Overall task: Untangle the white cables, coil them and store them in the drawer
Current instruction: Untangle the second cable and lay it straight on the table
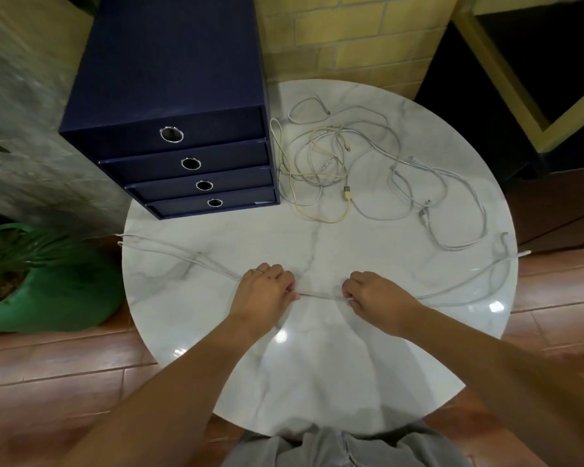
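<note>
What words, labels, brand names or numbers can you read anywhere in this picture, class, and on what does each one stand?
No text can be read.
Drawer unit: four fronts with ring pulls, no labels; a pale fleck on the bottom drawer is too small to read.
Tangled cables: any marks on the plugs are too small to tell.
Table: marble veins only.

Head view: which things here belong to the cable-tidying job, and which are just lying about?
Job: white cable stretched between the left hand and right hand; tangled cable pile; navy drawer unit.
Not part of it: green plant pot beside the round marble table; brick wall behind.
</note>
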`<state>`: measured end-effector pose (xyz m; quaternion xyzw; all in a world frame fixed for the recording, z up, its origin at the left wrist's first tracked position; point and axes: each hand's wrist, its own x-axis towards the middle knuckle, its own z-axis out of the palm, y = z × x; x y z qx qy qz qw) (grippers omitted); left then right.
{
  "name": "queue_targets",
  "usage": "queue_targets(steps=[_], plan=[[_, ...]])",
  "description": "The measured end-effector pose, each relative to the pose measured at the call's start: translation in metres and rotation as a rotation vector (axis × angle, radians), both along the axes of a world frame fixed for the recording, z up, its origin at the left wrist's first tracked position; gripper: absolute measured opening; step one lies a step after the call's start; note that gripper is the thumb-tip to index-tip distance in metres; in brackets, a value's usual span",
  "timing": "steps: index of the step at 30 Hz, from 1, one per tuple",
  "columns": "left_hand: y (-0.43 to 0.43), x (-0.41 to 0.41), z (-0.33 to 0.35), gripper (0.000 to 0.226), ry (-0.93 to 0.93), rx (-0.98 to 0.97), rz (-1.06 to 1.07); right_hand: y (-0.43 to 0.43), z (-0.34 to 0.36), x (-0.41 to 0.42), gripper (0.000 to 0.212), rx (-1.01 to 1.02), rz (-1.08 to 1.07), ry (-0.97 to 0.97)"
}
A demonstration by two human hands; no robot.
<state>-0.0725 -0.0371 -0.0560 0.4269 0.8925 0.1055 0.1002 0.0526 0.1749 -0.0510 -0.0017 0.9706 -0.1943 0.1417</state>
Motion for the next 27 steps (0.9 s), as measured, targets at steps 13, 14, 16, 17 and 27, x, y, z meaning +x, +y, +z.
queue_targets(steps=[13,14,16,17,27], plan=[[0.002,0.0,0.004,0.017,-0.19,0.016,0.16,0.047,0.002,0.01,0.005,-0.021,0.141,-0.064],[0.002,0.0,0.005,0.017,-0.196,0.022,0.181,0.049,0.003,0.009,0.007,-0.012,0.152,-0.084],[0.004,-0.001,0.006,0.016,-0.208,0.016,0.235,0.054,0.007,0.01,0.013,0.025,0.176,-0.126],[0.005,-0.002,0.006,0.015,-0.208,0.004,0.246,0.057,0.008,0.012,0.016,0.052,0.189,-0.136],[0.002,-0.002,0.002,0.008,-0.163,-0.013,0.215,0.071,0.01,0.023,0.02,0.185,0.124,-0.128]])
